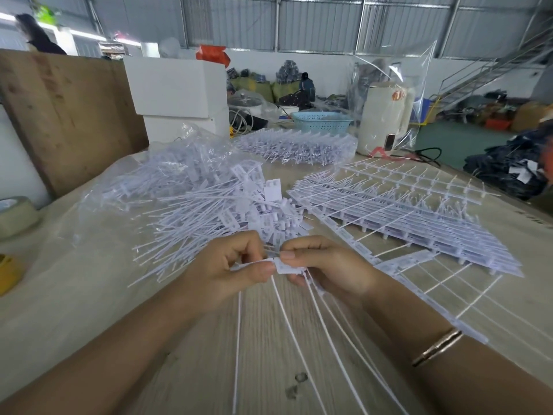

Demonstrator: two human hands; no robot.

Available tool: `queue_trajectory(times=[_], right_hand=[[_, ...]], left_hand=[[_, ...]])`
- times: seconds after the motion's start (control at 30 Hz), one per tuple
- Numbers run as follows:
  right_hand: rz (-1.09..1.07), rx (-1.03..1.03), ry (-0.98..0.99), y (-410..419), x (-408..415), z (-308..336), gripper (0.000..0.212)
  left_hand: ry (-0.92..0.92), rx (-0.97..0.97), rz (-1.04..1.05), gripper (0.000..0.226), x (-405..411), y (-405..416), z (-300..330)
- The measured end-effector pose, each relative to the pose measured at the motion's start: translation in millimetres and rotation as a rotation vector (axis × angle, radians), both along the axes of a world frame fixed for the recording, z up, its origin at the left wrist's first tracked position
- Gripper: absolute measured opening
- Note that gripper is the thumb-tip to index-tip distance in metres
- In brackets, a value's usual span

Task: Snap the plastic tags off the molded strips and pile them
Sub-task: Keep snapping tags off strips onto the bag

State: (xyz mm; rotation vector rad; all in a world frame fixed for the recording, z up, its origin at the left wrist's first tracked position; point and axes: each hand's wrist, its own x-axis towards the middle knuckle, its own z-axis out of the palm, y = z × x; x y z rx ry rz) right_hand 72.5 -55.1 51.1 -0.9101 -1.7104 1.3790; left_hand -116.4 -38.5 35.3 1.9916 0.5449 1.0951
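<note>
left hand [230, 271] and right hand [326, 268] both pinched one white tag [285, 267] between them, tails trailing to 6 o'clock. loose tag pile [215, 205] at 11 o'clock, molded strips [404, 205] at 2 o'clock.

Single view, head-mounted wide-angle, looked forward and down across the table [269, 339] from the person's seat. Close range: both forearms entered from the bottom corners and the left hand [227, 274] and right hand [326, 271] met just below frame centre. Table surface filled the lower two thirds; the upper third took in the far workshop wall and floor. Edges curved with lens distortion. No second view, so no shared area.
</note>
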Motion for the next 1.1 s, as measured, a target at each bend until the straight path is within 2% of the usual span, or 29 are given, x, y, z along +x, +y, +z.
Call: queue_trajectory(times=[0.07,0.23,0.37,0.43,0.53,0.57,0.6,0.67,0.73,0.83,0.9,1.0,1.03,1.1], right_hand=[[0.032,0.016,0.028,0.7,-0.1,-2.5,0.025],[0.191,-0.059,0.212,-1.3,-0.1,-8.6,0.019],[0.324,-0.116,0.253,-1.0,-0.1,-11.3,0.012],[0.334,-0.104,0.268,0.2,1.2,-8.5,0.015],[0.230,-0.103,0.432,3.0,12.2,-4.4,0.019],[0.172,-0.073,0.401,3.1,17.7,-3.8,0.021],[0.110,-0.015,0.285,2.4,22.0,-3.9,0.023],[0.054,0.116,-0.032,0.2,21.7,-5.8,0.026],[0.035,0.205,-0.281,-2.2,13.5,-9.3,0.026],[-0.046,0.386,-0.498,-3.2,0.1,-16.4,0.017],[-0.112,0.473,-0.550,-5.3,-2.2,-19.0,0.014],[-0.197,0.526,-0.581,-6.6,-5.1,-18.8,0.014],[-0.220,0.546,-0.607,-6.8,-7.1,-18.9,0.015],[-0.255,0.562,-0.608,-6.0,-11.5,-20.8,0.021]], left_hand=[[-0.021,-0.070,-0.050,0.016,1.9,-0.2,-0.5],[-0.073,-0.295,-0.247,0.031,3.0,-0.4,-3.5],[-0.053,-0.302,-0.309,0.025,2.2,0.3,-3.6],[-0.058,-0.298,-0.283,0.030,1.1,1.8,-3.2],[-0.161,-0.338,-0.264,0.035,-9.4,6.0,-0.9],[-0.124,-0.302,-0.228,0.034,-14.6,8.5,0.3],[-0.019,-0.222,-0.163,0.032,-19.1,10.9,1.6],[0.288,0.025,-0.035,0.029,-23.3,14.8,3.6],[0.518,0.315,0.055,0.031,-21.7,18.6,1.3],[0.728,0.556,0.238,0.031,-18.9,19.2,-2.8],[0.686,0.568,0.328,0.030,-19.4,16.8,-2.3],[0.454,0.369,0.249,0.038,-17.3,12.4,-1.4],[0.427,0.326,0.203,0.042,-14.3,11.3,-1.6],[0.471,0.388,0.139,0.044,-4.2,6.3,-3.3]])
